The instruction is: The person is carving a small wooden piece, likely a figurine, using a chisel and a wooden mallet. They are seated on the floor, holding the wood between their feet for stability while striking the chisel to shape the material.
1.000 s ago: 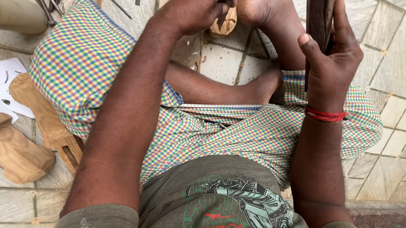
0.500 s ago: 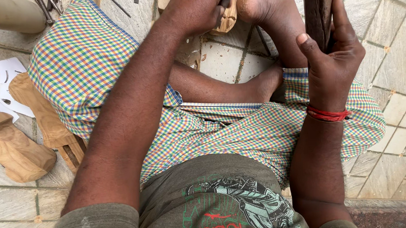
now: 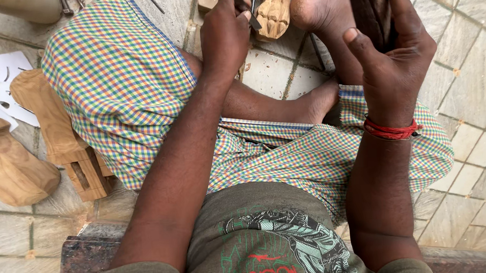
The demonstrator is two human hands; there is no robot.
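1. The carved wooden piece [image 3: 272,10] lies on the stone floor at the top of the view, just beside the person's bare foot [image 3: 316,5]; its pale surface already shows cut grooves.
2. The left hand [image 3: 227,35] is closed around a dark metal chisel [image 3: 243,6], whose tip points toward the carving. The right hand [image 3: 396,51] wraps a dark wooden mallet [image 3: 372,10], thumb lifted free, fingers curled behind the shaft.
3. Judged from this, the step in hand is carving: chisel set near the wood, mallet raised beside it. A next strike would call for the blade seated firmly on the carving and the foot steadying the piece.
4. The person sits cross-legged in a checked cloth [image 3: 118,76], a red thread band [image 3: 391,130] on the right wrist.
5. To the left lie rough-shaped wooden blocks [image 3: 54,130] and white paper templates [image 3: 4,71].
6. The floor [image 3: 473,85] is grey stone slabs with visible joints; nothing more of the place shows.
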